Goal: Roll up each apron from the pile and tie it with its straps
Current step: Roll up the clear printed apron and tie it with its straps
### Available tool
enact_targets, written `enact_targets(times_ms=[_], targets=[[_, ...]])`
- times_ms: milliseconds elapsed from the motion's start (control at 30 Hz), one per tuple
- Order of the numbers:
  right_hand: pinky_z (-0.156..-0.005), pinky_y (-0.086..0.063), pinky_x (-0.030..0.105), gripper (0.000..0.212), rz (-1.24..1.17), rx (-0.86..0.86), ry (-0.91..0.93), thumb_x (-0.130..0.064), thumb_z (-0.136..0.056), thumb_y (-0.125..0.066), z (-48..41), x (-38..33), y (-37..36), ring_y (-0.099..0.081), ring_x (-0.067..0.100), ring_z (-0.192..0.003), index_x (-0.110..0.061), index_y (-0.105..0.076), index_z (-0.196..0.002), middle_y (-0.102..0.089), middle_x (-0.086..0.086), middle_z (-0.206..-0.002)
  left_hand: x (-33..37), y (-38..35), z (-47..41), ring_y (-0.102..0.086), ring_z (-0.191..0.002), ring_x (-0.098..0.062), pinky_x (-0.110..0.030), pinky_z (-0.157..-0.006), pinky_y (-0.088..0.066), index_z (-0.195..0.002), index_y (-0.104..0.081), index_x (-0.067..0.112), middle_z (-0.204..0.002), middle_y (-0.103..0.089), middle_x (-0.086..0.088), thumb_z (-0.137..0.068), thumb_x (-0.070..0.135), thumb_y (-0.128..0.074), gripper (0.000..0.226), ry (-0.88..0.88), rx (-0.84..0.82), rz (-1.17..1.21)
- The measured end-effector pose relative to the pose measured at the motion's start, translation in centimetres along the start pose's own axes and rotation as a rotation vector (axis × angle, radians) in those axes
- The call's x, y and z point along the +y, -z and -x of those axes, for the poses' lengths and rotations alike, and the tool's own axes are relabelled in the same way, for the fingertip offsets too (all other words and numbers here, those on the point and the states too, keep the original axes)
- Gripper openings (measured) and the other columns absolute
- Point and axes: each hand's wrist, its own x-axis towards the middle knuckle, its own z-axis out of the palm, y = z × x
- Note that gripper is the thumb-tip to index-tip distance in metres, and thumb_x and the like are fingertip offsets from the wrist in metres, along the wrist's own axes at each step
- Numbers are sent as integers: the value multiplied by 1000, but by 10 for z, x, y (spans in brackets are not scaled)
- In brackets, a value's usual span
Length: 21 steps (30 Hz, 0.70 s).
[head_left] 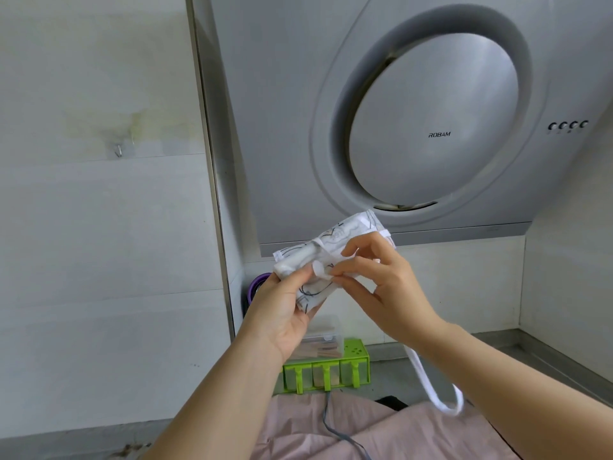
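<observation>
Closest to me, far below the range hood [431, 127], a pink apron [365, 433] lies rumpled across the bottom of my feed, with a thin grey cord [335, 426] trailing over it. To the right of that cloth a white strap [421, 370] hangs down from behind my right wrist and ends in a loop just above the pink fabric.

Further in, on the steel counter [497, 346] under the hood's left end, stands a green rack [356, 351] with a clear box [323, 340] of brown pieces on top of it; my left wrist hides part of the box.

Above the rack, in front of the hood's lower left edge, I hold the rolled apron [331, 240] up in the air. It is white with thin line drawings and tilts up towards the right. My left hand [282, 313] grips its lower end, thumb on top and fingers curled underneath. My right hand [388, 293] pinches the white strap between thumb and forefinger right at the middle of the roll, the other fingers spread loosely. A turn of strap already crosses the roll.

Behind my left hand, beneath the hood's left corner, a purple-rimmed container [257, 283] peeks out. Left of the hood, on the pale wall, is a small metal hook [118, 150].
</observation>
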Motion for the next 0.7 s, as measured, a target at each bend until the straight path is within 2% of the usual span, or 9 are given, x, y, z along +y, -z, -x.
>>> enact_targets(times_ms=[133, 233, 333, 433, 500, 533, 600, 633, 700], targets=[[-86, -37, 12, 11, -22, -128, 37, -27, -89, -57, 7, 3, 2, -47, 8, -93, -22, -66, -93, -44, -5, -105, -2, -2, 1, -68, -95, -23, -28, -71, -60, -125, -59, 2, -115, -67, -18, -92, 3, -55, 33, 29, 42, -5], [-87, -37, 21, 12, 3, -189, 33, -31, -90, -57, 7, 2, 4, -47, 13, -94, -25, -67, -92, -45, -6, -105, -3, -3, 2, -67, -94, -22, -27, -73, -57, -125, -59, 3, -116, -67, -18, -93, 5, -53, 33, 34, 34, -10], [-88, -37, 22, 18, -10, -218, 10, -37, -89, -57, 7, 1, 7, -46, 12, -94, -25, -71, -92, -44, -8, -105, -2, -2, 3, -68, -88, -21, -25, -66, -59, -125, -59, 4, -115, -67, -18, -92, 5, -54, 33, 36, 23, 2], [-91, -38, 22, 25, -28, -248, -43, -50, -86, -57, 5, -3, 11, -46, 10, -101, -35, -68, -102, -45, -12, -111, 0, 0, 6, -69, -88, -21, -25, -63, -59, -121, -62, 5, -113, -69, -16, -92, 8, -54, 30, 31, 2, 12], [-93, -39, 21, 32, -83, -158, -168, -53, -79, -63, 4, -8, 14, -49, 11, -106, -38, -64, -107, -48, -12, -114, 1, 1, 7, -70, -87, -19, -25, -69, -59, -113, -66, 7, -107, -71, -13, -92, 11, -54, 24, 22, -11, 0], [-91, -39, 17, 29, -123, -54, -251, -49, -77, -67, 4, -12, 15, -51, 10, -104, -38, -61, -104, -51, -10, -111, 2, 2, 8, -70, -86, -18, -26, -72, -58, -108, -67, 8, -103, -72, -11, -92, 11, -54, 21, 14, -9, -1], [-79, -39, 10, 28, -235, 189, -515, -37, -77, -73, 6, -19, 14, -53, 10, -92, -28, -54, -95, -53, -5, -100, 2, 2, 10, -71, -86, -16, -27, -79, -56, -102, -68, 11, -98, -74, -8, -92, 10, -53, 18, -2, -10, 11], [-74, -40, 13, 34, -309, 259, -695, -38, -76, -74, 7, -20, 12, -51, 11, -87, -24, -50, -95, -52, -4, -97, 2, 2, 11, -71, -87, -16, -28, -81, -56, -102, -68, 11, -99, -74, -7, -92, 10, -53, 18, -8, -16, 29], [-75, -38, 21, 57, -470, 208, -1022, -51, -68, -77, 8, -17, 6, -52, 8, -88, -21, -47, -107, -51, -5, -101, 1, 2, 12, -71, -91, -17, -28, -79, -58, -107, -67, 10, -104, -73, -8, -92, 9, -52, 21, -19, -42, 70]])
